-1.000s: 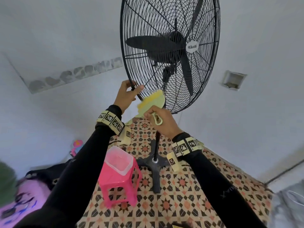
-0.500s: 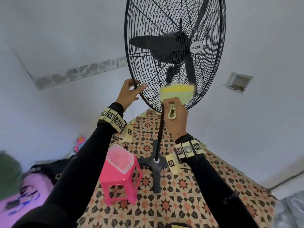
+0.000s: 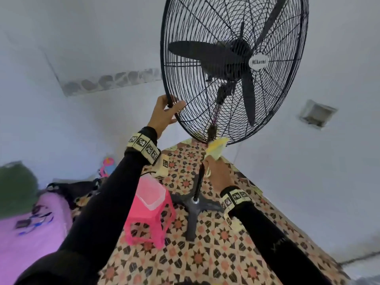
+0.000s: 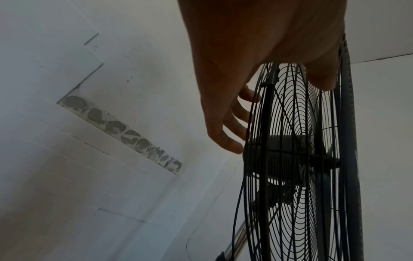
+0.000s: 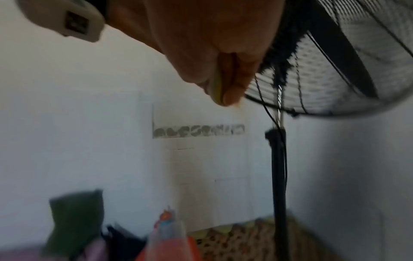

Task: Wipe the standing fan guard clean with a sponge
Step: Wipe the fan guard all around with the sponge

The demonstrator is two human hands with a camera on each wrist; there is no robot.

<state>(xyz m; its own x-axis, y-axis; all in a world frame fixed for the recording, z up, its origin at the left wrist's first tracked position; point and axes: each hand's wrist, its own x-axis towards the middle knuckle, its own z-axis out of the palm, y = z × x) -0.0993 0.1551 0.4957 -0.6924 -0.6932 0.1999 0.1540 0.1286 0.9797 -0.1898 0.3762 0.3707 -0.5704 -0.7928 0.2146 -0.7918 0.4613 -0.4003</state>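
Observation:
A tall black standing fan with a round wire guard (image 3: 205,48) fills the upper middle of the head view. My left hand (image 3: 164,114) grips the guard's lower left rim, thumb on the front, fingers (image 4: 236,123) curled behind the wires. My right hand (image 3: 218,171) holds a yellow sponge (image 3: 216,148) up against the guard's bottom edge, by the pole. In the blurred right wrist view the sponge (image 5: 215,88) shows as a thin yellow strip pinched between thumb and fingers, just left of the guard (image 5: 335,79).
The fan's pole (image 3: 198,182) rises from a dark cross base (image 3: 193,208) on the patterned floor. A pink plastic stool (image 3: 148,225) carrying a clear tub (image 3: 151,193) stands left of the base. White walls close in behind and right. Purple bedding (image 3: 30,233) lies lower left.
My right hand has carried the sponge down from the guard's lower front to its bottom edge. My left hand keeps its grip on the rim. The head view has tilted.

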